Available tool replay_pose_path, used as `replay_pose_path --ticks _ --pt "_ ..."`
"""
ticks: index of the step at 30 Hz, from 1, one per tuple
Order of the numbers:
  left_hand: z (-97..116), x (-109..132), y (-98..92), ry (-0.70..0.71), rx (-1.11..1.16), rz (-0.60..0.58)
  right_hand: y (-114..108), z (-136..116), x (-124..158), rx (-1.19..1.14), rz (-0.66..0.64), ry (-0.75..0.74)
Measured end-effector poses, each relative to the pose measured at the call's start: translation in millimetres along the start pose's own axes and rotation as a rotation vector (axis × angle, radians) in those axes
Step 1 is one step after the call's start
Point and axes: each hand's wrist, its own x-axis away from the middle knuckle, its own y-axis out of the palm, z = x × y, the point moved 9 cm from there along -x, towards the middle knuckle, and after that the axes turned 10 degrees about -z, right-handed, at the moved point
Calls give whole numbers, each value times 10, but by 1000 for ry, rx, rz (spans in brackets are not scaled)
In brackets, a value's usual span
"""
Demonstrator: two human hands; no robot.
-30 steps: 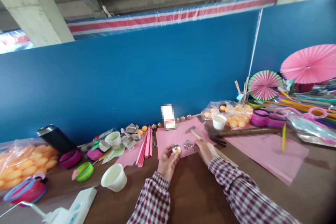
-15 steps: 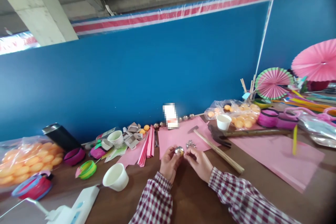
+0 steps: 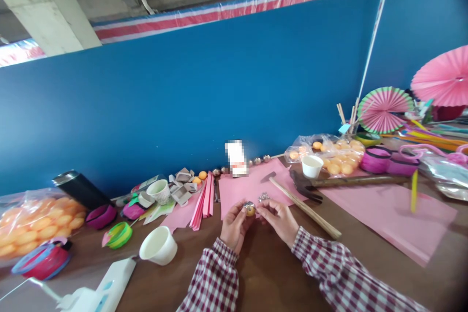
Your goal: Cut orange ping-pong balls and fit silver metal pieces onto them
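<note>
My left hand (image 3: 233,228) is closed on a small ball (image 3: 250,208), holding it up between thumb and fingers. Shiny silver covers the ball's top, while orange-yellow shows lower down. Just to the right, my right hand (image 3: 278,220) is closed in a pinch, its fingertips close to the ball's side. What sits in that pinch is too small to make out. Behind the right fingers a little heap of silver bits (image 3: 263,197) lies on the pink sheet (image 3: 241,191). A hammer with a wooden handle (image 3: 310,212) rests right of my right hand.
Bags of orange balls (image 3: 40,222) stand at far left and back right (image 3: 340,158). White cups (image 3: 159,246) stand left and right. Shiny balls (image 3: 258,161) line the blue partition (image 3: 226,83). A second hammer (image 3: 361,181), power strip (image 3: 117,280) and black flask (image 3: 86,192) lie around.
The ball has turned in my left hand, so more of its orange-yellow side shows. My right hand stays pinched beside it. The view has shifted slightly.
</note>
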Motion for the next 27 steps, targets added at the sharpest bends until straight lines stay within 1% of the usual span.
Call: replay_pose_path --ticks 3,7,13,16,20,27 --pt "7 2 10 2 -5 -6 24 12 -7 -45 -13 -4" --pt "16 7 25 4 -12 -11 41 88 -16 -121 -21 39" --pt "15 15 39 5 -18 -20 21 22 -26 -47 -41 8" --pt "15 18 51 8 -29 -30 11 36 -28 -41 -43 18" --pt "9 12 63 15 -31 -53 11 45 -35 -19 -41 -4" --pt "10 7 64 18 -33 -57 33 67 -38 -10 -59 0"
